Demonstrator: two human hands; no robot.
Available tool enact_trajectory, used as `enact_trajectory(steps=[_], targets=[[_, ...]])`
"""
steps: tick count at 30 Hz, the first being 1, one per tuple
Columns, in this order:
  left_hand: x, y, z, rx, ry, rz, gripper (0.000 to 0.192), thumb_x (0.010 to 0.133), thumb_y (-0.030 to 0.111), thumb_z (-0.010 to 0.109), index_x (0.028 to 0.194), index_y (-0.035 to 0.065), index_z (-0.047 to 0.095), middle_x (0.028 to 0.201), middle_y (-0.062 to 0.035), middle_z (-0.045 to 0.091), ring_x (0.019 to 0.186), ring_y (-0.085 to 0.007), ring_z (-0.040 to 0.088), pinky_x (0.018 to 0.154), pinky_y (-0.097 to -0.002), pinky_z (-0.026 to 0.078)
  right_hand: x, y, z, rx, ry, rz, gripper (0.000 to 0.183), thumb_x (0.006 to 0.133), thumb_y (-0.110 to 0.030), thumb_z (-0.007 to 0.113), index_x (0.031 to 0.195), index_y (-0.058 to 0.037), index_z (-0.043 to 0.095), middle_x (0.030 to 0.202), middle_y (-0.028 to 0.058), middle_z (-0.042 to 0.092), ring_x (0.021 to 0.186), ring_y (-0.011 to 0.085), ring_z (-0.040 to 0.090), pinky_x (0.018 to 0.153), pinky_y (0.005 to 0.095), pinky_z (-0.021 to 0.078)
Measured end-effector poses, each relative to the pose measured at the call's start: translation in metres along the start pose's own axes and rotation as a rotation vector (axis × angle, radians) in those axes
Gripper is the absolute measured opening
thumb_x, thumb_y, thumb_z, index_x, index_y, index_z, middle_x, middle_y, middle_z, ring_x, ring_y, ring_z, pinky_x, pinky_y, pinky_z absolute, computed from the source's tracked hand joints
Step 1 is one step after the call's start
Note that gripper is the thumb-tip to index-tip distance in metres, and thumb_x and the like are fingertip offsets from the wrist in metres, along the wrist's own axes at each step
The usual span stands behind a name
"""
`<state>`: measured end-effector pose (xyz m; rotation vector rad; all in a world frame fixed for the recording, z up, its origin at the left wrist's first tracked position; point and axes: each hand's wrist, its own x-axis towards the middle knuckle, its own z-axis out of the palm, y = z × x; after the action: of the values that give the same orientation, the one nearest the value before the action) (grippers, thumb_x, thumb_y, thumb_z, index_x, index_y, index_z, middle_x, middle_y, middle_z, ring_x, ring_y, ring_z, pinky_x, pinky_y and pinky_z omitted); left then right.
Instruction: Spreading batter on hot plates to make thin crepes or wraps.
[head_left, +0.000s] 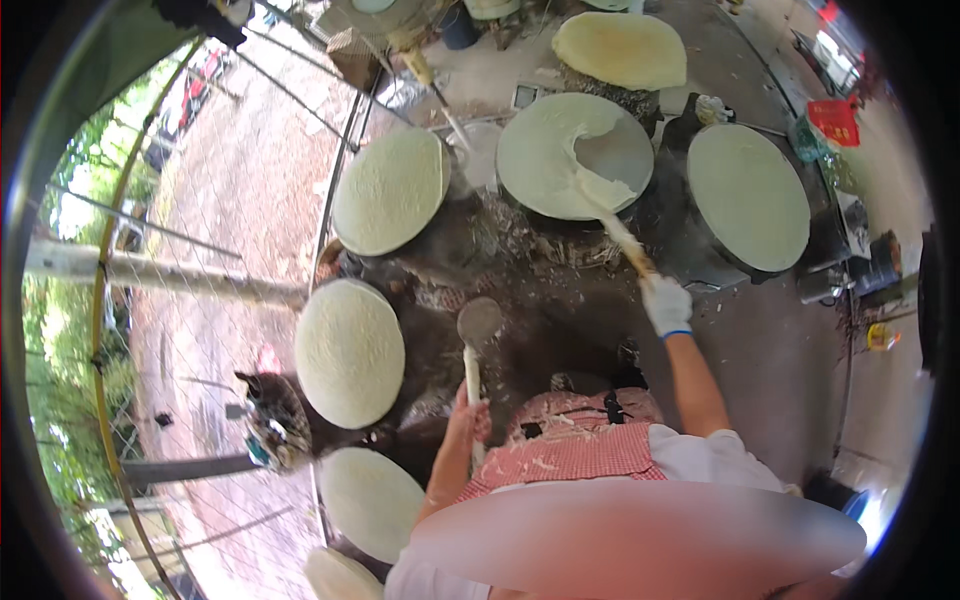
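My right hand, in a white glove with a blue cuff, grips the wooden handle of a batter-coated spreading tool. The tool's far end rests in pale batter on a round griddle. Batter covers most of that griddle, but a grey patch at its right side is bare. My left hand is closed around the pale handle of a ladle. The ladle's round grey bowl hangs over the dark floor, apart from the griddles.
Round griddles with pale sheets stand to the right, at upper left and down the left side. A batter-filled vessel holds a long-handled tool. Behind lies a yellowish flatbread. Wire fencing borders the left.
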<state>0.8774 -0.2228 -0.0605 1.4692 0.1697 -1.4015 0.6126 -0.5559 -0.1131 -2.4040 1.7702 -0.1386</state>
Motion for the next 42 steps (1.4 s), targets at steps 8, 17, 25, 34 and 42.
enact_trajectory(steps=[8,17,25,34,42], targets=[[-0.021,-0.030,-0.006,-0.244,-0.116,0.034,0.067,0.084,-0.001,0.048,0.137,0.0317,0.025,0.057,0.0003,0.035,0.039,-0.0089,0.033,0.032,-0.0234,0.027,0.028,-0.065,0.000,0.414,-0.046,-0.196,0.033,0.084,-0.041,0.055,0.098,-0.0142,0.067,0.083,0.0174,0.065,0.081,0.0374,0.062,0.072,0.0472,0.0473],[-0.013,-0.048,0.020,-0.509,-0.175,0.106,0.041,0.088,0.002,0.049,0.122,0.0195,0.036,0.061,0.0019,0.035,0.043,-0.0070,0.034,0.035,-0.0209,0.028,0.093,-0.014,-0.023,0.438,0.154,-0.196,0.034,0.085,-0.038,0.053,0.093,-0.0079,0.066,0.088,0.0194,0.064,0.085,0.0368,0.061,0.073,0.0467,0.0467],[0.031,-0.036,0.035,-0.316,-0.176,-0.039,0.029,0.089,0.003,0.048,0.113,0.0153,0.039,0.059,0.0028,0.033,0.043,-0.0060,0.032,0.035,-0.0201,0.026,0.130,0.077,-0.016,0.368,0.088,-0.072,0.031,0.088,-0.036,0.050,0.088,-0.0092,0.066,0.086,0.0173,0.065,0.081,0.0360,0.061,0.068,0.0464,0.0468],[0.056,-0.031,0.058,-0.273,-0.157,-0.064,0.014,0.090,0.004,0.047,0.101,0.0115,0.042,0.059,0.0033,0.032,0.043,-0.0057,0.032,0.035,-0.0204,0.025,0.103,0.090,0.036,0.769,0.083,-0.028,0.037,0.090,-0.041,0.051,0.109,-0.0129,0.066,0.094,0.0172,0.066,0.088,0.0346,0.062,0.078,0.0412,0.0488],[0.049,-0.053,0.031,-0.183,-0.091,-0.018,0.006,0.093,0.010,0.047,0.096,0.0125,0.042,0.059,0.0029,0.033,0.042,-0.0080,0.032,0.035,-0.0225,0.026,0.226,0.054,-0.023,1.038,0.040,-0.077,0.037,0.083,-0.028,0.061,0.110,-0.0035,0.065,0.102,0.0149,0.068,0.090,0.0208,0.064,0.081,0.0313,0.0472]])
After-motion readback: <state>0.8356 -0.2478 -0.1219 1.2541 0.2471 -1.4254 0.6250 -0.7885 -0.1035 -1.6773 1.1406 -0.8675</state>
